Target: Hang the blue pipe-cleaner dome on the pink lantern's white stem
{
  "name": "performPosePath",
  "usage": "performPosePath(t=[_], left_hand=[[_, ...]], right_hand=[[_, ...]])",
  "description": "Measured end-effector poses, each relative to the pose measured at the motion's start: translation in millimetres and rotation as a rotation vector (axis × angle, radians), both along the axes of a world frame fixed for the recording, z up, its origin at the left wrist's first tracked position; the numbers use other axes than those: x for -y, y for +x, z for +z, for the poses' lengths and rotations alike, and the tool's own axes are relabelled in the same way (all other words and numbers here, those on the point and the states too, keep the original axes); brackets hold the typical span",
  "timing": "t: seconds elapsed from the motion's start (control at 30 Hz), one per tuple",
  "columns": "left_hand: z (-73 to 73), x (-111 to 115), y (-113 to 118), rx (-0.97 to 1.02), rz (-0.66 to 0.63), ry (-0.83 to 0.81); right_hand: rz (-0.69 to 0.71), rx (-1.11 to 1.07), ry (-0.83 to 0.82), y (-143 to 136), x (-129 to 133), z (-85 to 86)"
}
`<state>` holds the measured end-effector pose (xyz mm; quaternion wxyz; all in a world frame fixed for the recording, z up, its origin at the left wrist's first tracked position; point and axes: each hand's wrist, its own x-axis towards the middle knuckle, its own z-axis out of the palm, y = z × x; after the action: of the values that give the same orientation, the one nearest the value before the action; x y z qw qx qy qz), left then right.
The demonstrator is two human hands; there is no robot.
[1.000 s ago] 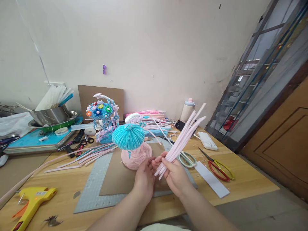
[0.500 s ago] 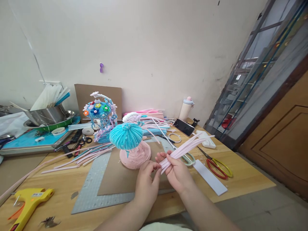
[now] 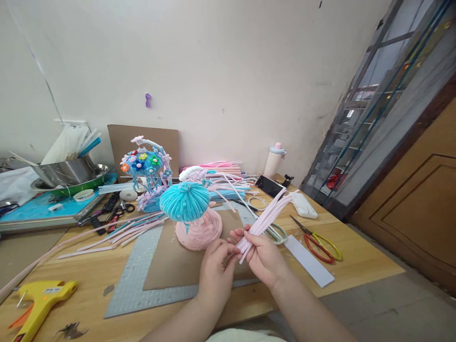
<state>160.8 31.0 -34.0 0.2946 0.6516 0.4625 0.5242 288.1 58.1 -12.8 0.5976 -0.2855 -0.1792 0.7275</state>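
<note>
My right hand (image 3: 262, 252) is closed round a bundle of pale pink fuzzy stems (image 3: 268, 216), which point up and to the right. At the bundle's lower end, my left hand (image 3: 220, 268) pinches the stem tips between thumb and fingers. Left of the hands, a turquoise ribbed dome (image 3: 185, 202) stands over a coiled pink base (image 3: 199, 230). Under them lies a brown board (image 3: 167, 270) on a grey cutting mat (image 3: 124, 292).
A yellow glue gun (image 3: 44, 304) lies at the left front. Scissors (image 3: 318, 244) and a white strip (image 3: 309, 261) are right of my hands. Behind are a flowered piece (image 3: 144, 164), a phone (image 3: 270, 186), loose stems (image 3: 228, 192) and a bottle (image 3: 274, 161).
The pink bundle has tilted more upright, its far ends moving up and left. Both hands stay on it, and the whole view has shifted slightly.
</note>
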Motion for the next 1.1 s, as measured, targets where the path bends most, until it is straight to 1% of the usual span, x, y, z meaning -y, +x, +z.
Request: performPosePath(t=[0.27,0.47,0.7,0.87,1.1], left_hand=[[0.1,-1,0,-0.033,0.013,0.007],[-0.2,1,-1,-0.093,0.008,0.057],[2.5,3,1,-0.179,0.049,0.116],[0.2,4,3,-0.203,0.082,0.135],[-1.9,6,3,-0.214,0.053,0.139]], right_hand=[[0.037,0.005,0.01,-5,5,-0.9],[0.058,0.003,0.009,-11,9,-1.5],[0.035,-0.001,-0.01,-16,12,-4.9],[0.016,-0.004,-0.043,-12,7,-3.5],[-0.051,-0.007,-0.043,-6,-2,1.2]])
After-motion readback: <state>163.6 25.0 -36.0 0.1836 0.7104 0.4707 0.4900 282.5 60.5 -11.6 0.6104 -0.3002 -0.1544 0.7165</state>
